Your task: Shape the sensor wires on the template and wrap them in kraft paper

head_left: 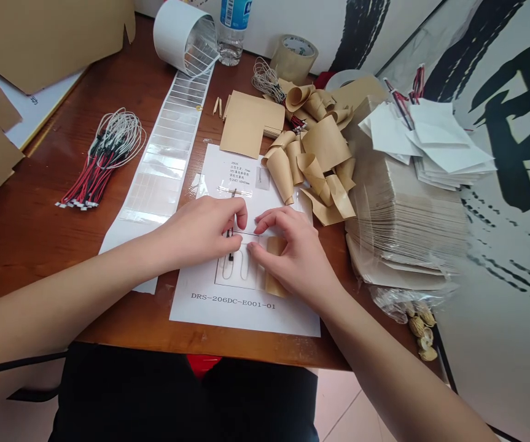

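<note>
– brown paper curls (313,159) crowd the top of the printed sheet (287,316). what worries you most here?

– the thin dark wire (230,253), lying mid-sheet between both hands. the left hand (200,233) is closed on it, thumb and fingers pinching, while the right hand (296,248) sits half open, fingertips down near it, partly over a kraft patch (274,283).

– so a slip is the risk?

– i'd think so. a hard pinch could kink the wire, and a loose one could let it spring off its looped line. the sheet might slide too, since i can't see anything fixing it to the table (38,245).

– and the containers?

– a water bottle (232,37) stands near the table's top edge with clear liquid inside; a knock could soak the paper. a clear bag (398,304) sits by the table's right edge with peanut shells (419,328) at its mouth, though whether they're inside i can't tell.
</note>
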Motion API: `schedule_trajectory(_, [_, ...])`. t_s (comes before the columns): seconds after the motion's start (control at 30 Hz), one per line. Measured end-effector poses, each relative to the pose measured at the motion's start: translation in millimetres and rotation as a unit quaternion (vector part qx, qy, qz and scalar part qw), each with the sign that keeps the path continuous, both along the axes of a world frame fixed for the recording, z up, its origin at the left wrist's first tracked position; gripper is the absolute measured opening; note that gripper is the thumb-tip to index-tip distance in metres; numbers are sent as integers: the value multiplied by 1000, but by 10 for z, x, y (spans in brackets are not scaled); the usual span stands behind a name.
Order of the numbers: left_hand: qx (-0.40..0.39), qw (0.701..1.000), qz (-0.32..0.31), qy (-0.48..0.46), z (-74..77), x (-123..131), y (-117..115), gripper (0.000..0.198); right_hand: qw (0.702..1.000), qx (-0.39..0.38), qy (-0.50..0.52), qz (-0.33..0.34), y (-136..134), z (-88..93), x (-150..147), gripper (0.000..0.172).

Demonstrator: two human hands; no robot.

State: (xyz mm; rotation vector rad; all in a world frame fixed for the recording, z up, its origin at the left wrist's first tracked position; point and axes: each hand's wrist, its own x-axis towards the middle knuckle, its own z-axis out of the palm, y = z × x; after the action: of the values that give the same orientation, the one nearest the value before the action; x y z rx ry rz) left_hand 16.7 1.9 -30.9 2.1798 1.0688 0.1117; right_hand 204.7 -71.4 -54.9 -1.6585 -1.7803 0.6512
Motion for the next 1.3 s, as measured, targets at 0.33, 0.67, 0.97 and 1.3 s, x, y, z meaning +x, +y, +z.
schedule_trajectory(0.33, [-72,996,-29,-38,72,-77,68,7,1000,11,16,-3,19,5,42,7])
schedule_trajectory(0.67, [50,996,49,60,485,-510,249,36,998,41,41,10,44,0,80,14])
schedule_trajectory(0.97, [19,979,63,191,214,-913,393,58,997,60,42,1,82,-19,98,12])
schedule_trajectory(1.3, [126,960,50,243,225,-845,350,49,997,38,51,-41,80,-3,90,13])
